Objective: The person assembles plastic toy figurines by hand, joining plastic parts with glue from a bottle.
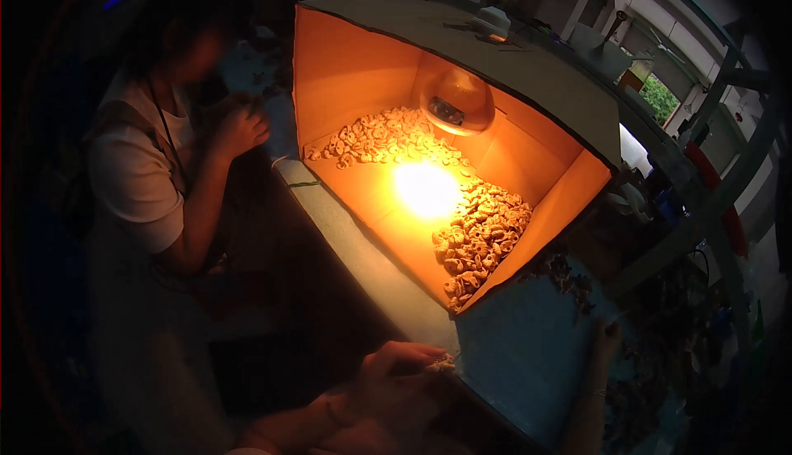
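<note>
Near the table's front edge, my left hand (394, 375) pinches a small, pale, rough piece (444, 363) between its fingertips. Further right, over the bluish tabletop (528, 356), is my right hand (607, 344). It lies in shadow with its fingers drawn together, and a thin pale line shows at the fingertips. What it holds is too dark to name. Ahead of both hands, a cardboard box (355, 59) opens toward me, lit orange inside. Along its back lies a pile of small curled pieces (388, 132), with a thicker heap (483, 236) at the right side.
A lamp (458, 104) hangs inside the box, its bright glow on the box floor. At the left a co-worker (140, 158) sits with raised hands (243, 129). Dark loose pieces (569, 282) lie right of the box. A white container (492, 22) stands on top. Metal framing (693, 224) rises right.
</note>
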The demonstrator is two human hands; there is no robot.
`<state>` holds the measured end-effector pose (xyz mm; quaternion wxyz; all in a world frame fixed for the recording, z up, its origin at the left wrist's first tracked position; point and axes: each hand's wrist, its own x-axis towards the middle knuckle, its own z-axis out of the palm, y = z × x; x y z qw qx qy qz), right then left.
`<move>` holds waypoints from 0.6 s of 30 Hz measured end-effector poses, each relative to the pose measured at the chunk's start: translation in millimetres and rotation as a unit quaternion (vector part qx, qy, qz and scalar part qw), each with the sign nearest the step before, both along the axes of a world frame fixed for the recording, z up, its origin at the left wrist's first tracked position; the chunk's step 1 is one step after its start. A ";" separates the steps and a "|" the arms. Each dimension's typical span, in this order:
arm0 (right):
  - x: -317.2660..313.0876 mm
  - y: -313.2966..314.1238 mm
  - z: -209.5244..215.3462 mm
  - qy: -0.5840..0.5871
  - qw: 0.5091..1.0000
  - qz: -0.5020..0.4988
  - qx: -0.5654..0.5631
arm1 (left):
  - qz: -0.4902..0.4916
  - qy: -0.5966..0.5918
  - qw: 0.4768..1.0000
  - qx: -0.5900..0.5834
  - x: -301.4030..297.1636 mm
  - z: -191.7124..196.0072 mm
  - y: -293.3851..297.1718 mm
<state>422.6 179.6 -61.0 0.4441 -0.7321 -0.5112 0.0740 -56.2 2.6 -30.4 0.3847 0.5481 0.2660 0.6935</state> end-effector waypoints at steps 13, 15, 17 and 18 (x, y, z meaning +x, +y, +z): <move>-366.2 -106.5 158.7 -0.142 0.897 0.415 0.048 | 0.130 0.002 0.989 0.074 -47.5 -4.5 -0.5; -388.4 -110.0 164.2 -0.267 0.895 0.350 0.064 | 0.140 0.002 0.988 0.059 -59.2 -8.1 -4.3; -403.5 -119.7 165.2 -0.312 0.885 0.327 0.115 | 0.142 -0.020 0.989 0.030 -64.5 -11.7 -10.1; -410.2 -119.6 166.7 -0.309 0.883 0.333 0.118 | 0.149 -0.019 0.988 0.031 -66.7 -10.5 -9.1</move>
